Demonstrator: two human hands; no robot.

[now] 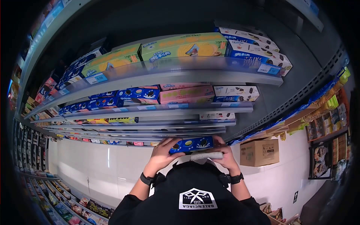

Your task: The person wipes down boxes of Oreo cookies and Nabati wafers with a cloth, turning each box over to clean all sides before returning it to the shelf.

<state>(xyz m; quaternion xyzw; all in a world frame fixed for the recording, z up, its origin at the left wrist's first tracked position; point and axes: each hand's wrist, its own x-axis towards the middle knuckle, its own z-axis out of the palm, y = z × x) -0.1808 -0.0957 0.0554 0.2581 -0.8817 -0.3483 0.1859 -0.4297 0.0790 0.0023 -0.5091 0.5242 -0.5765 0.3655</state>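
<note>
In front of my chest I hold a blue cookie box (192,144) with pictures of dark sandwich cookies on it. My left hand (164,153) is closed around its left end, thumb along the near edge. At the other end, my right hand (225,153) grips the box and also a whitish folded cloth (204,156), which lies along the near side of the box. Part of the right fingers is hidden behind the box.
Beyond my hands rise shelves with clear front strips (180,66). Green cookie boxes (183,47), white-and-blue boxes (258,54) and pink boxes (186,94) stand on them. A cardboard carton (259,152) sits on the floor at right; snack racks (67,198) are at lower left.
</note>
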